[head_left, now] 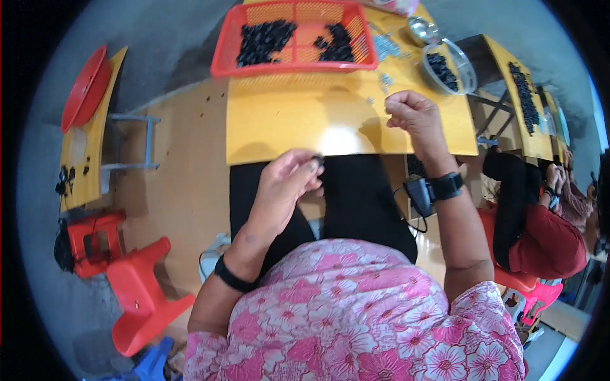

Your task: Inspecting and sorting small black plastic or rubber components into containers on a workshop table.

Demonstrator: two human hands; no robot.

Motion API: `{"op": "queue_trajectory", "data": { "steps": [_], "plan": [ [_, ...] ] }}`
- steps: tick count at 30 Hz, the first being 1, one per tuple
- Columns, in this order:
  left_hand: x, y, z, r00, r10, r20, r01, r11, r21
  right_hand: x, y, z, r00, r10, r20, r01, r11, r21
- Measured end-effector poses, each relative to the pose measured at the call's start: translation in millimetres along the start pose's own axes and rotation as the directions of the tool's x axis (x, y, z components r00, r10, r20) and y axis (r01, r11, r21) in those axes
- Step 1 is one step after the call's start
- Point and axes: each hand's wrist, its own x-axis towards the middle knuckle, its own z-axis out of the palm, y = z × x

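Note:
My left hand [279, 190] is over my lap, just off the table's front edge. Its thumb and fingers pinch a small black part [318, 160], whose exact kind I cannot make out. Above the right side of the yellow table [279, 120], my right hand [413, 117] is closed with its fingertips together; anything inside is hidden. Near that hand lie a few small silvery pieces [386, 80]. A clear plastic bowl [470, 76] of small black parts stands beyond it to the right.
A red plastic basket [222, 47] with two heaps of black parts sits at the table's far side. Beside it are more silvery pieces [386, 47] and a metal bowl [420, 28]. Red stools [136, 286] stand at left. Another person [546, 241] sits at right by a second table.

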Motion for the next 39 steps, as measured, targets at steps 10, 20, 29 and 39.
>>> {"op": "queue_trajectory", "data": {
  "steps": [10,20,29,39],
  "plan": [
    [10.1,-0.9,13.4,0.999,0.005,-0.043,0.001,0.991,0.137,-53.3,-16.0,58.4,0.94,0.036,0.339,-0.07,0.994,0.09],
    [3.9,0.4,14.4,0.995,0.087,-0.044,-0.072,0.96,0.271,-58.6,-6.7,61.4,0.927,0.058,0.371,-0.096,0.992,0.085],
    [9.5,0.2,14.1,0.994,0.104,0.016,-0.105,0.973,0.205,-43.6,0.0,63.6,0.82,0.176,0.544,-0.383,0.876,0.294],
    [23.2,19.7,3.5,0.977,0.081,0.196,-0.17,0.852,0.496,-26.2,-43.4,59.4,0.855,0.246,0.456,-0.223,0.969,-0.104]
  ]
}}
